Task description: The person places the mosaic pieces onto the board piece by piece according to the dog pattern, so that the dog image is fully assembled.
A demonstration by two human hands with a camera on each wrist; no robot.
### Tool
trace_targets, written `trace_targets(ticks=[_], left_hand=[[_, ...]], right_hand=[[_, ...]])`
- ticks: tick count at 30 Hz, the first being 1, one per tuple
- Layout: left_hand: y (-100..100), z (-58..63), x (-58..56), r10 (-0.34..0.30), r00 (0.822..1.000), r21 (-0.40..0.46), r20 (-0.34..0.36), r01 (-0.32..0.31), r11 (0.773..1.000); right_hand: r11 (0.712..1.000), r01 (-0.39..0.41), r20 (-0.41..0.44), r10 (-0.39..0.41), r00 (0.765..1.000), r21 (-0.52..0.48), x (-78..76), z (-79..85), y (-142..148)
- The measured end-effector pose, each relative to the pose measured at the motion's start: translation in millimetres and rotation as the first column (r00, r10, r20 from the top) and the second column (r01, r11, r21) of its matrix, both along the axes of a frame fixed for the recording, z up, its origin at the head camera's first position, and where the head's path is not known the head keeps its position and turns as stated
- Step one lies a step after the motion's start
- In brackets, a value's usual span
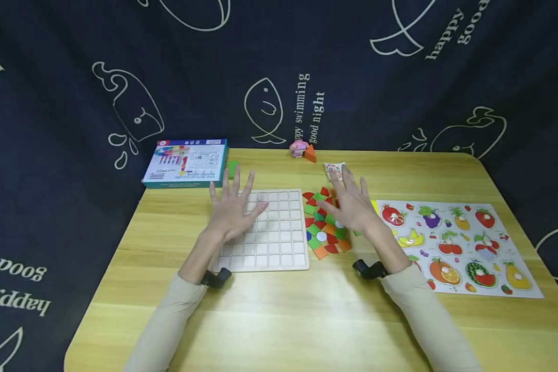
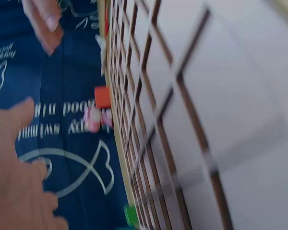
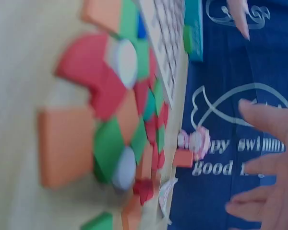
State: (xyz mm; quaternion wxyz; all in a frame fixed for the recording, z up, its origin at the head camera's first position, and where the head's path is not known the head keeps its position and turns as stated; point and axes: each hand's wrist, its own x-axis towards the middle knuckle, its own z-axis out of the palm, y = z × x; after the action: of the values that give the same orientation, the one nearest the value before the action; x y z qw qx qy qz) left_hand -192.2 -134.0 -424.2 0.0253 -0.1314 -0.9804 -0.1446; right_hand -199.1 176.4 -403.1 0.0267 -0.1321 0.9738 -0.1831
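My left hand (image 1: 230, 214) hovers over the white gridded board (image 1: 279, 261), fingers spread and holding nothing. In the left wrist view the board's raised grid lines (image 2: 180, 76) run close below that hand. To the right, my right hand (image 1: 353, 206) is held above a heap of small coloured pieces (image 1: 321, 227), its fingers also spread and bare. The heap mixes red, green, orange, blue and white shapes. In the right wrist view an orange square piece (image 3: 67, 146) and a red quarter-round piece (image 3: 84, 60) lie nearest the camera.
A boxed set (image 1: 186, 163) lies at the back left, with a green piece (image 1: 233, 169) beside it. A pink figure (image 1: 298, 148) and an orange-red block (image 1: 310, 153) stand at the back edge. A small printed packet (image 1: 335, 170) lies behind my right hand. A fruit picture board (image 1: 465, 248) covers the right side.
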Motion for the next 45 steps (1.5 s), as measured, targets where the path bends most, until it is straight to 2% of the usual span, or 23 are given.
trace_targets(ticks=[2,4,6,10,13,18,20,24,29,32,40,45], left_hand=[[-14.3,-0.1,0.0,-0.023,0.997,0.044,0.067,0.02,0.999],[-30.4,-1.2,1.0,-0.064,0.987,0.107,0.15,0.048,0.993],[-47.7,-3.7,2.8,-0.105,0.962,0.172,0.252,0.062,0.983],[-79.2,-12.6,6.7,-0.183,0.893,0.257,0.41,0.08,0.963],[-94.2,-19.4,8.1,-0.225,0.862,0.269,0.453,0.108,0.957],[-103.2,-24.1,8.5,-0.268,0.839,0.265,0.473,0.155,0.952],[-104.9,-24.1,8.8,-0.274,0.836,0.269,0.476,0.159,0.95],[-107.3,-25.2,8.9,-0.274,0.831,0.281,0.485,0.149,0.948],[-108.5,-29.1,7.7,-0.26,0.838,0.261,0.48,0.146,0.954],[-106.9,-29.9,7.3,-0.259,0.84,0.236,0.477,0.162,0.958],[-101.9,-27.5,8.5,-0.248,0.844,0.2,0.475,0.171,0.965],[-100.5,-27.6,7.7,-0.249,0.848,0.182,0.468,0.183,0.966]], right_hand=[[0.997,0.006,0.01,-0.006,1.0,-0.072,-9.5,2.2,7.2],[0.99,0.031,0.013,-0.029,0.999,-0.137,-20.2,1.5,12.9],[0.976,0.072,0.034,-0.067,0.997,-0.203,-30.9,-2.2,14.9],[0.926,0.185,0.182,-0.13,0.975,-0.33,-48.9,-15.3,11.6],[0.896,0.252,0.262,-0.161,0.952,-0.366,-58.0,-24.8,7.0],[0.866,0.328,0.298,-0.222,0.928,-0.376,-66.2,-34.8,1.8],[0.852,0.351,0.314,-0.236,0.92,-0.388,-68.7,-37.4,0.3],[0.842,0.383,0.32,-0.268,0.909,-0.38,-71.0,-39.6,0.4],[0.821,0.421,0.33,-0.304,0.894,-0.386,-70.1,-41.1,1.9],[0.823,0.415,0.335,-0.294,0.895,-0.387,-69.6,-42.5,3.7],[0.887,0.317,0.346,-0.197,0.917,-0.334,-73.3,-41.6,2.6],[0.898,0.292,0.34,-0.176,0.924,-0.329,-73.4,-38.9,2.8]])
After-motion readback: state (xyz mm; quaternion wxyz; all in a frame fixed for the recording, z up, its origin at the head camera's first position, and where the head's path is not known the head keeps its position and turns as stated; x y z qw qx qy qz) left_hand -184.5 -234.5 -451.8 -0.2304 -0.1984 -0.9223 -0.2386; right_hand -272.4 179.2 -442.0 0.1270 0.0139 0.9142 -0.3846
